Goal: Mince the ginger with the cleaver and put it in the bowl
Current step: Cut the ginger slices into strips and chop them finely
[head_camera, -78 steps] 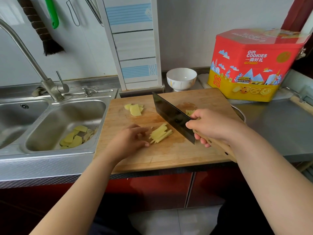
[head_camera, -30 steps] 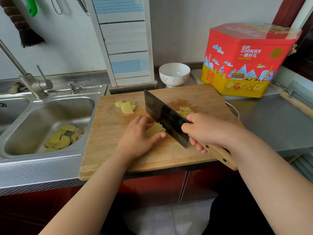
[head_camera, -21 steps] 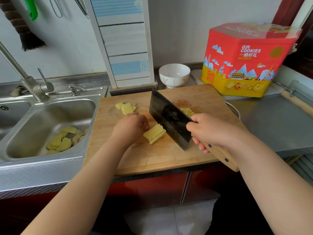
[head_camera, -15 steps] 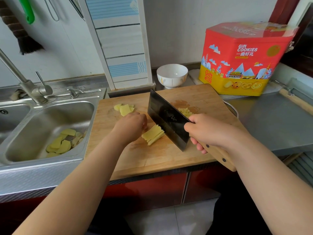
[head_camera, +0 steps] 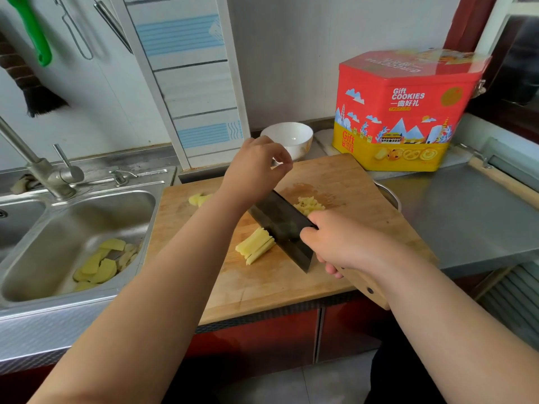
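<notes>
Bare cutting board [head_camera: 277, 284] lies open toward the near edge. The cookie tin [head_camera: 405, 112] blocks the right rear; the bowl [head_camera: 294, 135] stands behind the board beside the leaning panel [head_camera: 189, 83].

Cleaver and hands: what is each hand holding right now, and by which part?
The right hand grips the cleaver by its wooden handle, up against the blade. The left hand, raised above the cutting board, shows nothing in its grip.

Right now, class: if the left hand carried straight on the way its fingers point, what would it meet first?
Probably the white bowl. The left hand is raised above the cutting board, fingers loosely curled toward the bowl just beyond them. Depth is unclear, so it could pass above the rim.
</notes>
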Demonstrator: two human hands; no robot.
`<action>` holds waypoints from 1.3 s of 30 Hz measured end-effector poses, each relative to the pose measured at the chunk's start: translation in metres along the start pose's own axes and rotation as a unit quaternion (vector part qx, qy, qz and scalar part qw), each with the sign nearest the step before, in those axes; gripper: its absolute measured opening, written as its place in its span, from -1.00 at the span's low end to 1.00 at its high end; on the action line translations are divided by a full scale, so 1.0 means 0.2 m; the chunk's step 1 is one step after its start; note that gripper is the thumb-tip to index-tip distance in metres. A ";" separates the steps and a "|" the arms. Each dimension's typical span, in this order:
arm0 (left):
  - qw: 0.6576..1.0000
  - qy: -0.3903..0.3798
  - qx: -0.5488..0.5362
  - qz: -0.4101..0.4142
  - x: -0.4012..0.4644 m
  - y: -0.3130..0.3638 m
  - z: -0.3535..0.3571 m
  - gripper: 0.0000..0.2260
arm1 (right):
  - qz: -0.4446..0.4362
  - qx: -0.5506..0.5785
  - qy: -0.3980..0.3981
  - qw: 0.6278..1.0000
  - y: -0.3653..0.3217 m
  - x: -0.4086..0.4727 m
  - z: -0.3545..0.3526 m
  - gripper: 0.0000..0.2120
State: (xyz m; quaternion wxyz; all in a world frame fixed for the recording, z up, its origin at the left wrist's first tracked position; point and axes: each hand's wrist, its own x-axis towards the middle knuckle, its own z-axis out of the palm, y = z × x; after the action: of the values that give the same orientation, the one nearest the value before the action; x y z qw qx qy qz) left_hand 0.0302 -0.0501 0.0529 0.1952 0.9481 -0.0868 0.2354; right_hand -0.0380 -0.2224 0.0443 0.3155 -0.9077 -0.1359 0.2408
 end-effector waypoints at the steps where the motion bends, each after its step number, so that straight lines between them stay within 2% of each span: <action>1: 1.000 0.001 -0.004 -0.001 -0.01 0.00 0.00 -0.93 | -0.003 -0.004 0.000 1.000 0.00 0.00 0.00 -0.59; 5: 1.000 -0.012 -0.013 0.003 -0.04 -0.02 0.00 -0.81 | -0.003 -0.018 -0.001 1.000 -0.01 -0.01 0.01 -0.58; 9: 1.000 0.009 -0.022 0.000 -0.06 -0.03 0.01 -0.91 | -0.004 -0.027 0.000 1.000 -0.01 -0.01 0.01 -0.60; 14: 0.999 -0.003 -0.034 0.002 -0.05 -0.02 0.01 -0.80 | -0.005 -0.034 0.005 0.999 -0.02 -0.02 0.02 -0.60; 16: 0.998 0.035 -0.049 0.002 -0.07 -0.01 -0.02 -0.81 | -0.003 -0.035 0.007 0.999 -0.02 -0.02 0.02 -0.60; 20: 0.975 0.148 -0.157 -0.052 -0.30 -0.07 -0.05 -0.96 | -0.006 -0.060 0.004 0.998 -0.02 -0.02 0.01 -0.61; 22: 0.978 0.096 -0.172 -0.067 -0.46 -0.15 0.00 -0.98 | -0.005 -0.078 0.005 0.997 -0.02 -0.01 0.01 -0.61; 24: 0.981 -0.008 -0.177 -0.075 -0.60 -0.22 0.08 -0.88 | -0.001 -0.078 0.005 0.997 -0.03 -0.01 0.01 -0.59; 26: 0.982 -0.062 -0.162 -0.073 -0.66 -0.25 0.13 -0.78 | 0.000 -0.072 0.010 0.997 -0.05 -0.02 0.01 -0.58; 30: 0.996 -0.056 -0.071 -0.026 -0.66 -0.24 0.17 -0.76 | -0.003 -0.065 0.030 0.997 -0.07 -0.03 0.01 -0.58; 32: 0.998 -0.050 -0.048 -0.002 -0.65 -0.24 0.17 -0.78 | -0.011 -0.074 0.043 0.996 -0.06 -0.04 0.01 -0.70; 35: 0.997 -0.069 -0.042 0.012 -0.63 -0.24 0.17 -0.83 | -0.020 -0.094 0.069 0.993 -0.07 -0.05 -0.01 -0.86; 39: 0.995 -0.076 -0.055 0.015 -0.61 -0.23 0.16 -0.90 | -0.032 -0.124 0.085 0.988 -0.11 -0.06 -0.03 -0.90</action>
State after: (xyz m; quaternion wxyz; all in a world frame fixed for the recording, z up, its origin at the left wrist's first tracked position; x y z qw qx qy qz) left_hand -0.0514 -0.0123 -0.0481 0.2360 0.9498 -0.1282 0.1602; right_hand -0.0473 -0.2136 0.0673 0.2187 -0.9521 -0.1662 0.1343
